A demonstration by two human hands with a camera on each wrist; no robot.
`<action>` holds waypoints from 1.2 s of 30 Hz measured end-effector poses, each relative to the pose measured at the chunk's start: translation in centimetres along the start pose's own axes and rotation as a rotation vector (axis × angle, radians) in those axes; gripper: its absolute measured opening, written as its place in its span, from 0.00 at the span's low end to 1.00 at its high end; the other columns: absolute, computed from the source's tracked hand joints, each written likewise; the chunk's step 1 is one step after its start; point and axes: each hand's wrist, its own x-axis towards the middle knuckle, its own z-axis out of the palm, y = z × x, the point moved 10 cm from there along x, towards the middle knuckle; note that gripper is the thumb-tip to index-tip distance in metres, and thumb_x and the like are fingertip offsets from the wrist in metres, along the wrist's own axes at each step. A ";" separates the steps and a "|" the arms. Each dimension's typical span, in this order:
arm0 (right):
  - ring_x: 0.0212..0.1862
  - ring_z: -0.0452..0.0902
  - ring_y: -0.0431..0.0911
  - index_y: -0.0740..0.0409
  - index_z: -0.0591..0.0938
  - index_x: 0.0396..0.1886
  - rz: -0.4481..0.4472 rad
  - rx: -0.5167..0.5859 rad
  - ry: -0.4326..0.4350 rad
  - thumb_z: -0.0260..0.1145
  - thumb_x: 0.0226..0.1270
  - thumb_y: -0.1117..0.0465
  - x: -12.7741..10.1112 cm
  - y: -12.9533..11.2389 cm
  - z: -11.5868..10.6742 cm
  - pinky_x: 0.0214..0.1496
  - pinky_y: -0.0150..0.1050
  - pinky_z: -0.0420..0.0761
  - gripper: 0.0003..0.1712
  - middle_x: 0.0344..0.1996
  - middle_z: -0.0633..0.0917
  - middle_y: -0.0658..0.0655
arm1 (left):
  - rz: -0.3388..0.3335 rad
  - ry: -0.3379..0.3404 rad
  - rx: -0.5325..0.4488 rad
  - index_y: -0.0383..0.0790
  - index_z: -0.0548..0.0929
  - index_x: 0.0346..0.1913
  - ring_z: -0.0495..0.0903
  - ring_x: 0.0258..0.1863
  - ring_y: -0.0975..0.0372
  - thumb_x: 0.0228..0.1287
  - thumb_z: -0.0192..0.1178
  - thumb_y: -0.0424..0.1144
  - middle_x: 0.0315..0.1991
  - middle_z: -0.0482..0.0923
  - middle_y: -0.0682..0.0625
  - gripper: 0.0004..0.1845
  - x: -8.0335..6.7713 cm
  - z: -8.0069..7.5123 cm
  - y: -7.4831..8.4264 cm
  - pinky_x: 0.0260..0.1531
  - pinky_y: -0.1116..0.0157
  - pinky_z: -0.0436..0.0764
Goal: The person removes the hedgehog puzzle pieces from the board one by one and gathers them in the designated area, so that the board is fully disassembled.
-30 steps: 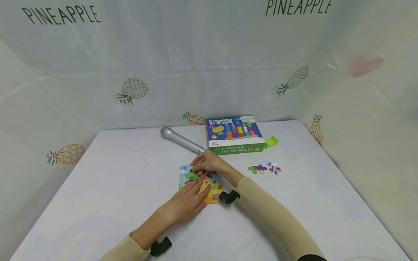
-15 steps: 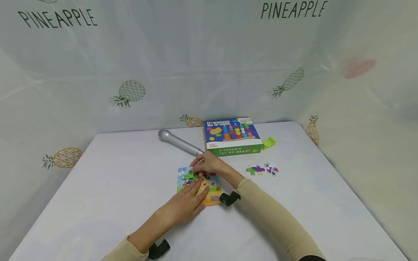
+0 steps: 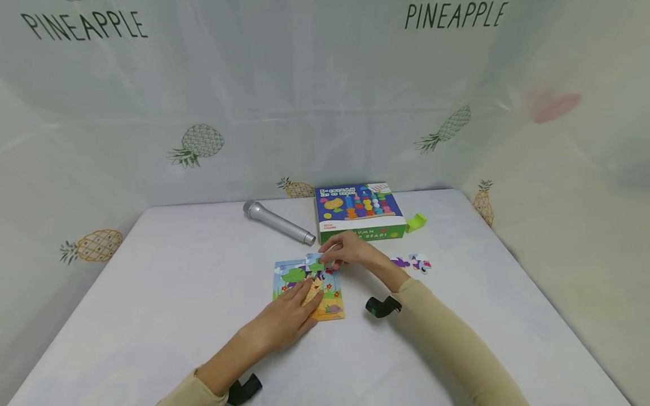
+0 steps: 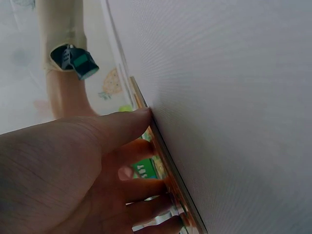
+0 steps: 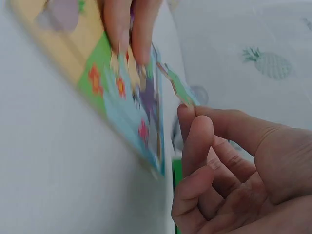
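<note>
My left hand (image 3: 284,318) lies nearest to me, fingers straight and flat on the lower part of the puzzle board (image 3: 332,309), pressing it to the white table (image 3: 152,293); the left wrist view shows my fingertips (image 4: 139,117) along the board's edge. A black strap sits on each of my wrists below the beige sleeves.

Just beyond, my right hand (image 3: 350,251) hovers over the board's top right corner, thumb and forefinger pinching a small green and blue puzzle piece (image 3: 316,264). In the right wrist view that piece (image 5: 181,87) is tilted, its edge lifted just off the board (image 5: 122,112), with my other fingers loosely curled.

To the right, well apart from the board, loose puzzle pieces (image 3: 412,262) lie on the table.

Further back is a silver microphone (image 3: 278,222) lying at an angle, and beside it a blue and green box (image 3: 358,210) whose front reads "…LUMN … BEADS" past my hand, with "5-COLUMN" on the lid. A small green block (image 3: 416,222) sits just right of the box.

Behind it all, the curtain (image 3: 304,101) is printed with pineapples and the word "PINEAPPLE".
</note>
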 end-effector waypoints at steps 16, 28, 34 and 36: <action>0.22 0.78 0.48 0.53 0.82 0.42 0.084 -0.076 0.038 0.69 0.52 0.52 -4.1 4.8 -6.0 0.22 0.32 0.69 0.17 0.29 0.86 0.58 | -0.008 -0.002 -0.009 0.46 0.59 0.68 0.54 0.69 0.49 0.67 0.46 0.51 0.70 0.53 0.39 0.29 0.0 0.1 0.0 0.66 0.54 0.60; 0.20 0.74 0.43 0.54 0.82 0.42 0.103 -0.106 0.044 0.68 0.54 0.54 -5.0 6.5 -7.5 0.16 0.32 0.64 0.16 0.24 0.85 0.59 | -0.007 -0.006 -0.016 0.46 0.59 0.68 0.53 0.69 0.49 0.67 0.45 0.51 0.70 0.52 0.39 0.29 0.0 0.0 0.2 0.66 0.54 0.59; 0.19 0.74 0.43 0.57 0.82 0.42 0.085 -0.136 0.040 0.67 0.56 0.55 -5.0 6.6 -7.8 0.16 0.31 0.66 0.15 0.28 0.86 0.56 | -0.001 0.002 -0.012 0.45 0.60 0.68 0.54 0.69 0.48 0.67 0.46 0.51 0.69 0.54 0.39 0.29 0.1 -0.1 0.2 0.66 0.54 0.60; 0.19 0.73 0.43 0.57 0.82 0.42 0.086 -0.144 0.042 0.66 0.56 0.56 -5.0 6.7 -7.9 0.17 0.31 0.66 0.15 0.28 0.86 0.56 | -0.001 0.004 -0.012 0.45 0.60 0.68 0.54 0.69 0.48 0.67 0.46 0.51 0.69 0.54 0.39 0.29 0.1 -0.1 0.2 0.66 0.54 0.60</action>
